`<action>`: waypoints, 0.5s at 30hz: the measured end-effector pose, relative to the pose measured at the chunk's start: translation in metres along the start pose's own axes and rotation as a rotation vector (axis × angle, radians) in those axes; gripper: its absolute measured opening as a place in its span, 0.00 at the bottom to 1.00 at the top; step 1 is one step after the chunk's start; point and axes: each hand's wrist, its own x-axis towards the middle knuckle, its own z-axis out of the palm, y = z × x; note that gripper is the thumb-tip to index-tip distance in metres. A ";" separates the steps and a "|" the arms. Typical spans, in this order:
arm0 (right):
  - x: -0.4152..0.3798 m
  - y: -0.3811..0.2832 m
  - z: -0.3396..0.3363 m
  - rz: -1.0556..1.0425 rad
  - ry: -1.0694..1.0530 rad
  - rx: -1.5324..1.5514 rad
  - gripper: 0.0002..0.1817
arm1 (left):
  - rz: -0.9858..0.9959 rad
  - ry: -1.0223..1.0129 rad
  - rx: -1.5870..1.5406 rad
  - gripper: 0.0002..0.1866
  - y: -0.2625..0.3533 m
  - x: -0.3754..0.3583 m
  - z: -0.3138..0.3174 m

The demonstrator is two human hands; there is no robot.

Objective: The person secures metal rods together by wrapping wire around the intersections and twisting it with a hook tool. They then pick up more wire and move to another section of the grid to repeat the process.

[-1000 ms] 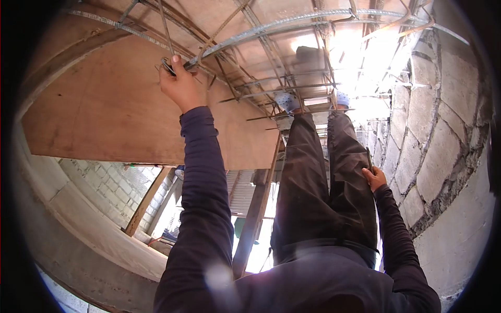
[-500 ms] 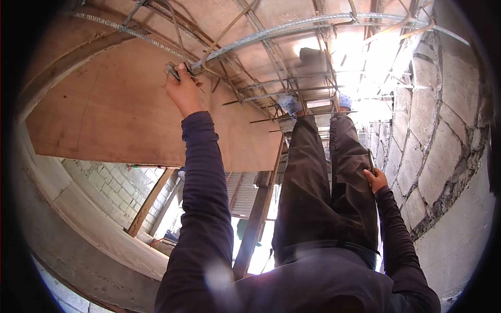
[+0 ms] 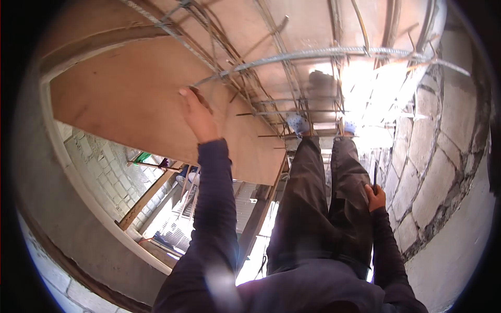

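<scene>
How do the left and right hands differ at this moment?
The left hand is stretched out in front of the plywood panel; the right hand is by the trouser leg. The right hand grips a slim dark tool; no held item is clear in the left hand. Both are bare.

Left arm [image 3: 215, 219] reaches far out front, almost straight. Left wrist [image 3: 210, 136] nearly in line with arm. Left hand [image 3: 199, 119] open, thumb [image 3: 184, 93] apart from other fingers. Those fingers dark, hard to see.

Right arm [image 3: 390, 255] low, close to side. Right hand [image 3: 376, 199] beside right leg [image 3: 350, 193], fingers curled in. Left leg [image 3: 298, 208] next to right one, gap between. Both feet [image 3: 298, 124] point forward.
</scene>
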 end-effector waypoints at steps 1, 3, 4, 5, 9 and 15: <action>-0.002 -0.022 0.001 0.085 -0.036 0.181 0.16 | -0.033 -0.090 0.089 0.19 0.009 -0.022 -0.002; -0.004 -0.088 -0.004 0.001 -0.151 0.283 0.13 | -0.074 -0.312 0.365 0.18 0.038 -0.081 0.006; -0.009 -0.124 -0.005 -0.064 -0.259 0.378 0.11 | -0.103 -0.485 0.179 0.15 0.034 -0.120 0.010; -0.018 -0.160 0.000 -0.148 -0.223 0.388 0.10 | -0.168 -0.659 -0.017 0.14 0.030 -0.159 0.014; -0.045 -0.271 0.003 -0.349 -0.346 0.462 0.09 | -0.013 -1.071 0.081 0.16 0.073 -0.272 0.034; -0.046 -0.289 0.002 -0.240 -0.410 0.493 0.05 | -0.388 -0.925 -0.211 0.17 0.104 -0.303 0.034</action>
